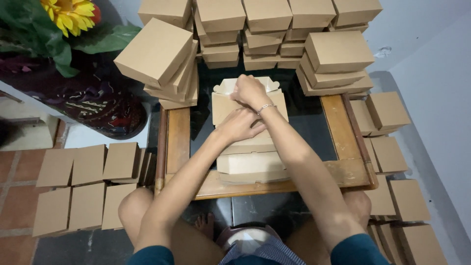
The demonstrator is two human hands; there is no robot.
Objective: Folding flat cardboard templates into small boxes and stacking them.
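two hands press on a flat brown cardboard box blank [248, 130] lying on the wooden table [343, 142], on top of more blanks. left hand [239, 125] fingers curled, pushing the card down; right hand [249, 91] closed w/ fingers gripping a flap at the far edge. folded brown boxes [255, 29] stacked behind, more boxes on floor [81, 186] at left & right.

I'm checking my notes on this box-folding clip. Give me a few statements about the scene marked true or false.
1. Both hands rest on a flat cardboard blank on the small table. True.
2. The right hand wears a thin bracelet at the wrist. True.
3. The left hand holds a pair of scissors. False: it presses on the cardboard, with no tool.
4. Folded boxes are stacked at the table's far side. True.
5. The flower at upper left is blue. False: it is yellow.
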